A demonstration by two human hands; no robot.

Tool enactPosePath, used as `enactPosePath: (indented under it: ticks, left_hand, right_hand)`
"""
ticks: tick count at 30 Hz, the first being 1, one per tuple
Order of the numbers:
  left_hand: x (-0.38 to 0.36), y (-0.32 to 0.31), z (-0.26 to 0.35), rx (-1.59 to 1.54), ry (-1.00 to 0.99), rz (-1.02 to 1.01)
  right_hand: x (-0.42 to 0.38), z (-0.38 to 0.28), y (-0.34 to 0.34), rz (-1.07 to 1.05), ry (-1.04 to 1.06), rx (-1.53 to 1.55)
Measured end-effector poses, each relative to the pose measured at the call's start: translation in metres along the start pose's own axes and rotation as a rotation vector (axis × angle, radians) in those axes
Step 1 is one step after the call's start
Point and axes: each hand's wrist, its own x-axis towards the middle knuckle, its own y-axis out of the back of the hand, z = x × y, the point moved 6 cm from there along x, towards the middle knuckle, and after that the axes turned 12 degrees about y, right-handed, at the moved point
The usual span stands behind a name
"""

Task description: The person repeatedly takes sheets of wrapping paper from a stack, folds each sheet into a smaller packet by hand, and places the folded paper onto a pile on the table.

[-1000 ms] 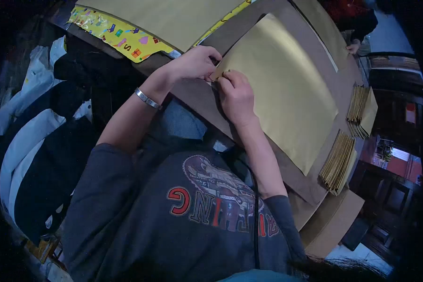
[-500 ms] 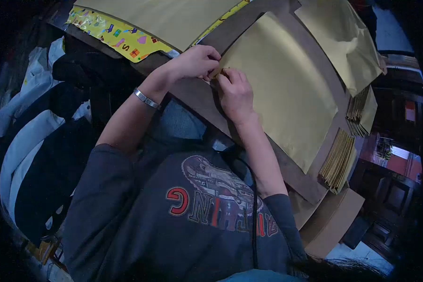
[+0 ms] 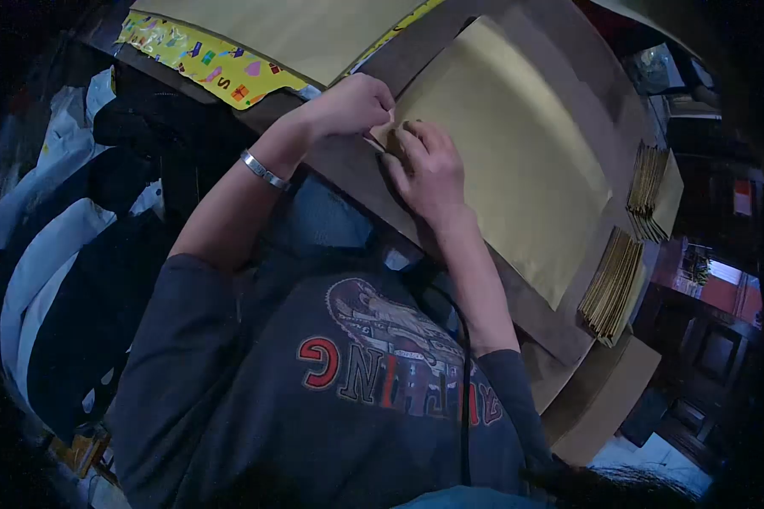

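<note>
A gold-coloured paper sheet [image 3: 509, 161] lies on the brown work surface in front of me. At its near left corner my left hand [image 3: 354, 106] is curled closed, pinching the corner edge. Beside it, my right hand [image 3: 433, 170] bends its fingers over the same edge, with the thumb held lower and apart from the fingertips. A small folded bit of the sheet shows between the two hands. The fingertips of my left hand are partly hidden.
Another gold sheet on yellow printed wrapping [image 3: 204, 64] lies at the upper left. Stacks of folded gold paper [image 3: 611, 284] stand along the right edge, above a cardboard box [image 3: 607, 399]. Dark and white cloth-like material [image 3: 68, 271] hangs at the left.
The loose gold sheet at the upper right has gone from above the folded stacks; a pale edge shows at the top right. My right thumb has moved away from its fingers.
</note>
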Motion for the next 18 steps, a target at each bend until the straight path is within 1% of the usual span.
enactPosePath:
  ticks: [1, 2, 5, 6, 7, 9, 11, 13, 14, 16, 18]
  left_hand:
    - [0.003, -0.001, -0.002, 0.02, 0.008, -0.024]
    - [0.005, -0.001, -0.003, 0.024, -0.03, -0.002]
    - [0.002, -0.001, 0.001, 0.039, -0.084, -0.015]
    - [0.001, -0.001, 0.004, 0.13, -0.163, 0.047]
    - [0.001, -0.001, 0.003, 0.134, -0.164, 0.043]
    - [-0.001, 0.0, 0.007, 0.206, -0.247, 0.099]
    - [-0.003, -0.002, 0.007, 0.227, -0.228, 0.122]
    - [-0.005, -0.001, 0.006, 0.151, -0.134, 0.124]
    - [-0.005, -0.001, 0.005, 0.148, -0.092, 0.092]
    - [-0.008, 0.0, 0.005, 0.118, -0.067, 0.083]
    - [-0.009, 0.0, 0.007, 0.113, -0.085, 0.092]
  right_hand:
    - [-0.006, 0.002, 0.002, 0.009, -0.029, 0.012]
    - [-0.013, 0.005, 0.002, 0.007, -0.049, 0.024]
    - [-0.029, 0.009, 0.005, -0.001, -0.055, -0.006]
    - [-0.033, 0.011, 0.005, 0.001, -0.06, -0.008]
    - [-0.036, 0.013, 0.004, -0.015, -0.066, -0.027]
    - [-0.038, 0.016, 0.005, -0.062, -0.108, -0.032]
    - [-0.04, 0.017, 0.008, -0.053, -0.102, -0.049]
    - [-0.04, 0.014, 0.011, -0.031, -0.087, -0.042]
    - [-0.042, 0.015, 0.011, -0.03, -0.089, -0.042]
    - [-0.045, 0.015, 0.009, -0.025, -0.086, -0.049]
    - [-0.046, 0.016, 0.008, -0.033, -0.099, -0.041]
